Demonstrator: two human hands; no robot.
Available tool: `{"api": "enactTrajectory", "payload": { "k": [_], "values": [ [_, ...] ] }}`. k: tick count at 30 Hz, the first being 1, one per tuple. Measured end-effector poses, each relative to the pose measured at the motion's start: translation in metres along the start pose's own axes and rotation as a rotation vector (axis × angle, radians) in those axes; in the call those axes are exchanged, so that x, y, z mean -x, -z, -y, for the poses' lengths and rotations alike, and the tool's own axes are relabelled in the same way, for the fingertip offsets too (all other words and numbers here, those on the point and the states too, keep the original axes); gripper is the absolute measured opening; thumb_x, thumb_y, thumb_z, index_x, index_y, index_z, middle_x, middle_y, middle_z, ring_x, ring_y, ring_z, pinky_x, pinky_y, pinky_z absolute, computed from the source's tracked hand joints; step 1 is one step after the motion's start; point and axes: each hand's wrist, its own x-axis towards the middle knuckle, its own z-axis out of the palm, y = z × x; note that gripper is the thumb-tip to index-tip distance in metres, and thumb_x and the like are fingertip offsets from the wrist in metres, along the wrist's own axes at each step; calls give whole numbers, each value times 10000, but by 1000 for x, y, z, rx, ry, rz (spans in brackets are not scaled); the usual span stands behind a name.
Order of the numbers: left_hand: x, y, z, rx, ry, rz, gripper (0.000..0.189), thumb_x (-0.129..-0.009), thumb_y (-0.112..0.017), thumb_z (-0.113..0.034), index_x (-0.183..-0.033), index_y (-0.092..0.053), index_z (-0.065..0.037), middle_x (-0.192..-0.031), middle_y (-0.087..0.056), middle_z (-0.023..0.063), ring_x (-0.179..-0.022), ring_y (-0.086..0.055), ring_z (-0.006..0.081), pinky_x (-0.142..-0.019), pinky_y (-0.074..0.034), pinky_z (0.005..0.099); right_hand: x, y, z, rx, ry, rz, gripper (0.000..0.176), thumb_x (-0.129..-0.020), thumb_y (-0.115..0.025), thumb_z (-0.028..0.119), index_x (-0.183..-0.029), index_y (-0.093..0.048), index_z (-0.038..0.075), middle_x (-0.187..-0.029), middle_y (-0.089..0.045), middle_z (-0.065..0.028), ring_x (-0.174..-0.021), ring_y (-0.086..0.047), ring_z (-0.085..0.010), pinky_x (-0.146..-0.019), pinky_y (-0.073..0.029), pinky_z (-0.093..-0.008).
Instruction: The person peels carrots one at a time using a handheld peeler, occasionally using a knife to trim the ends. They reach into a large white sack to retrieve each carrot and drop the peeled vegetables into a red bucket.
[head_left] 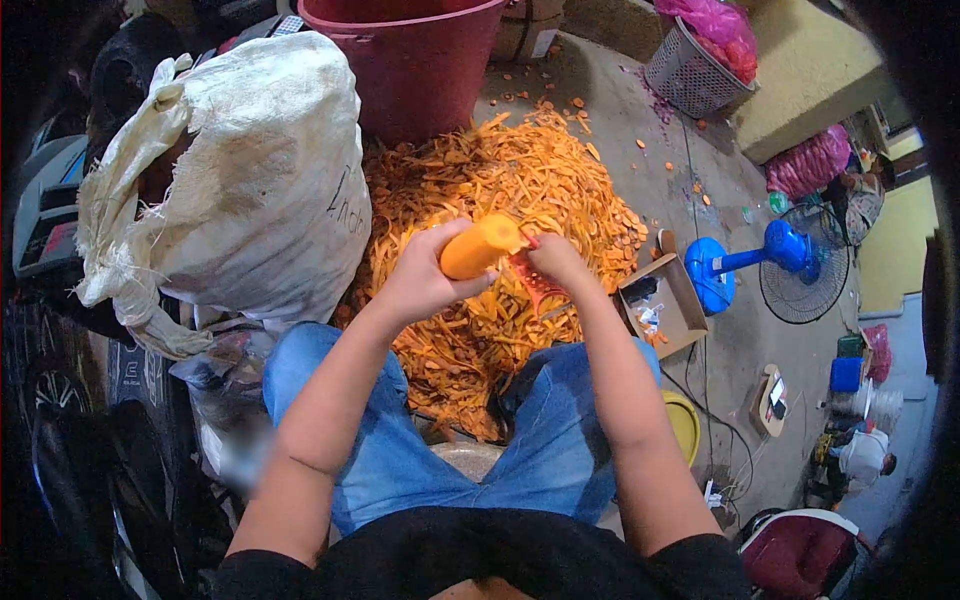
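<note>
A thick, peeled orange carrot [478, 248] is wrapped by the fingers of my left hand [428, 272], its blunt end pointing up and to the right. Close to that end, my right hand [556, 262] grips a red tool [536, 284] with a perforated face; its exact type is hard to make out. Tool and carrot end are very near each other, and I cannot tell if they touch. Below both hands lies a large heap of orange peelings [560, 185], reaching down between my knees.
A white sack [260, 160] stands at the left beside a large red tub [410, 70]. To the right are a cardboard box [683, 300], a blue fan [790, 245], cables and a yellow container [683, 425]. A plastic basket [695, 75] stands farther back. Another person [862, 457] is at far right.
</note>
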Motion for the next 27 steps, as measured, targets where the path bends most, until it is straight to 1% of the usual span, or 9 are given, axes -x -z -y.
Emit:
{"api": "enactTrajectory", "payload": {
  "k": [2,4,5,10,12,18,20,23,27],
  "values": [
    [0,1,4,66,149,3,406,-587,-667,-114,-924,-463,-18,-788,-481,25,-723,-486,129,-688,-387,244,4,-16,10,-61,61,-13,196,-692,-509,188,-752,-588,18,-667,-566,-163,-618,-555,-253,-544,-420,-336],
    [-4,-2,11,-242,-152,-117,410,-587,-667,-127,-926,-461,-24,-918,-427,66,-859,-437,148,-778,-342,268,0,-54,9,-561,100,168,203,-712,-504,164,-788,-562,-14,-638,-563,-109,-574,-530,-168,-528,-410,-294],
    [-5,-3,14,-194,-121,-78,402,-600,-654,-135,-935,-459,-26,-988,-368,79,-946,-379,171,-830,-298,282,-4,-76,14,-737,322,118,186,-736,-471,133,-831,-547,-7,-668,-552,-53,-602,-515,-126,-522,-408,-270],
    [-4,-2,15,-235,-96,-134,357,-624,-635,-142,-915,-461,-32,-944,-372,66,-924,-389,170,-814,-313,280,11,-66,49,-1015,378,332,177,-801,-402,121,-919,-511,47,-777,-540,-38,-605,-498,-101,-515,-415,-251],
    [-4,3,13,-201,-92,-157,342,-633,-628,-140,-912,-460,-36,-929,-378,63,-915,-393,163,-807,-320,278,14,-56,50,-1308,176,274,202,-809,-404,128,-979,-468,39,-808,-532,-39,-600,-493,-99,-522,-420,-254],
    [0,21,9,92,121,-134,326,-674,-602,-145,-942,-464,-23,-915,-447,60,-884,-444,145,-782,-345,250,22,-24,48,-1282,237,113,178,-823,-408,142,-948,-461,27,-807,-528,-29,-705,-512,-104,-630,-416,-225],
    [0,26,8,142,162,-89,360,-671,-600,-122,-983,-453,-23,-957,-467,65,-911,-444,136,-792,-346,244,27,-14,55,-1232,210,-123,174,-825,-414,149,-919,-475,16,-803,-529,-26,-724,-507,-105,-669,-400,-227],
    [-1,34,5,668,228,40,497,-649,-616,-165,-1081,-416,-19,-1023,-470,56,-943,-447,135,-809,-364,247,15,-14,45,-1254,296,-266,174,-820,-439,163,-879,-489,8,-782,-532,-26,-696,-497,-99,-663,-387,-219],
    [-3,40,5,525,322,179,595,-665,-594,-187,-1161,-324,3,-1087,-440,104,-965,-447,149,-780,-384,260,28,3,49,-1187,364,-405,171,-819,-445,175,-839,-498,13,-713,-526,-17,-638,-473,-85,-618,-386,-221]
  ]
}}
